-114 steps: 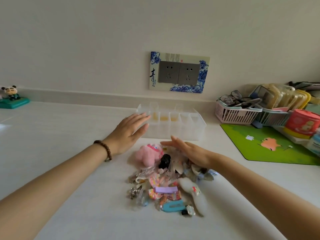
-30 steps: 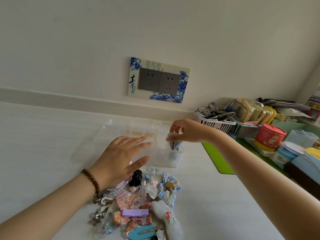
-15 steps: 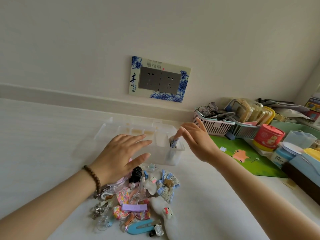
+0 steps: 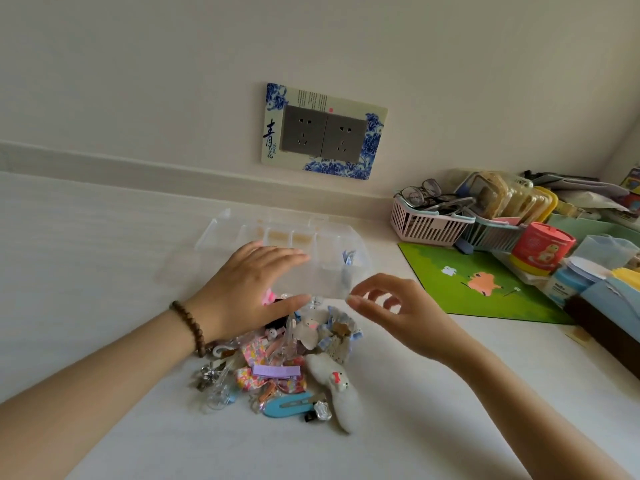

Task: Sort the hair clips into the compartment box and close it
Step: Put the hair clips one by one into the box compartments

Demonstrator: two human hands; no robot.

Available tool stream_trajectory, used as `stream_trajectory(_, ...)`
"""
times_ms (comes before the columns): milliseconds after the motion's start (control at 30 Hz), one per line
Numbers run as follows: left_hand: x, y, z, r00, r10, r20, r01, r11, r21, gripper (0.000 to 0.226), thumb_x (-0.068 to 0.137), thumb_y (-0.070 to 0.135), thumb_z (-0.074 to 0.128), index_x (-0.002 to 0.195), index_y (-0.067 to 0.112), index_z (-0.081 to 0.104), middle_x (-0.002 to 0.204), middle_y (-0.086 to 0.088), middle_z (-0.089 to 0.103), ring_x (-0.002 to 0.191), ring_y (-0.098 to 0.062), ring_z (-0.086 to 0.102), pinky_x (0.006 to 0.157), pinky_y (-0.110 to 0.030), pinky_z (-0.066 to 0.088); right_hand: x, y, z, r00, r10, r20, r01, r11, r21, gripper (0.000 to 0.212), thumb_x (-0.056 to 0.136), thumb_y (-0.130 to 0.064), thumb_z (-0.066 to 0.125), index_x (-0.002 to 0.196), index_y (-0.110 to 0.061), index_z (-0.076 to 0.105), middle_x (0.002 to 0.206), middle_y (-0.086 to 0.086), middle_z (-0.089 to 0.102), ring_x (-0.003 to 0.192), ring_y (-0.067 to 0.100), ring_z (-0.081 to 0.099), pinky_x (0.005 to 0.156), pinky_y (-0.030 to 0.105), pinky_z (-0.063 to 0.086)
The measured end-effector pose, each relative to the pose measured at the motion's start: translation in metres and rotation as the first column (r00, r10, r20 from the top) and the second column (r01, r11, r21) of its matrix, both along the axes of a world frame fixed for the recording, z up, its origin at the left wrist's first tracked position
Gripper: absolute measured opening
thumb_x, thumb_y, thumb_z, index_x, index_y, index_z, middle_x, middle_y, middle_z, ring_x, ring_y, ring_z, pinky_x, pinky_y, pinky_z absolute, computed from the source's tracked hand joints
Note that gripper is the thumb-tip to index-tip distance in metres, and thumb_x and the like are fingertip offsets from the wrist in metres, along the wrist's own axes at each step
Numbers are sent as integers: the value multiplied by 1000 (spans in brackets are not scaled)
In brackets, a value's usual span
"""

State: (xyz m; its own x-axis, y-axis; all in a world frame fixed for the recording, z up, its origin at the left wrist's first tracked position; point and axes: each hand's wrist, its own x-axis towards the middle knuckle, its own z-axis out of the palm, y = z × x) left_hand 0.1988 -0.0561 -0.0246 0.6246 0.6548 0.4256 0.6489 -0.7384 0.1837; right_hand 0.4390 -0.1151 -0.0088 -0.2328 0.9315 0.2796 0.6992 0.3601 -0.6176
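A clear compartment box (image 4: 322, 244) stands open on the white counter near the wall. A blue-and-white clip (image 4: 347, 258) stands in its rightmost compartment. A pile of hair clips (image 4: 284, 365) lies in front of the box, among them a purple flat clip (image 4: 277, 371), a blue oval clip (image 4: 289, 404) and a white plush clip (image 4: 341, 393). My left hand (image 4: 246, 292) hovers flat over the pile's far edge, fingers straight, by the box's front wall. My right hand (image 4: 391, 311) hangs above the pile's right side with loosely curled fingers, holding nothing.
A green mat (image 4: 474, 282) lies right of the box. Behind it stand a pink basket (image 4: 422, 223) with glasses, a red tub (image 4: 538, 247) and more clutter along the right wall. A socket plate (image 4: 323, 131) is on the wall.
My right hand let the blue-and-white clip go in the rightmost compartment and drew back toward the pile. My left hand stayed by the box front.
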Motion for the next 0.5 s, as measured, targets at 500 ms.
stream_trajectory(500,0,0,-6,1000,21,-15,-21,999,39,70,79,70,23,137,31,30,143,10,38,130,-8,32,108,-24,6,-11,-10,-37,969,-144,-200,113,981,-160,43,63,-29,83,93,-24,52,93,-11,57,79,2,51,61,6,38)
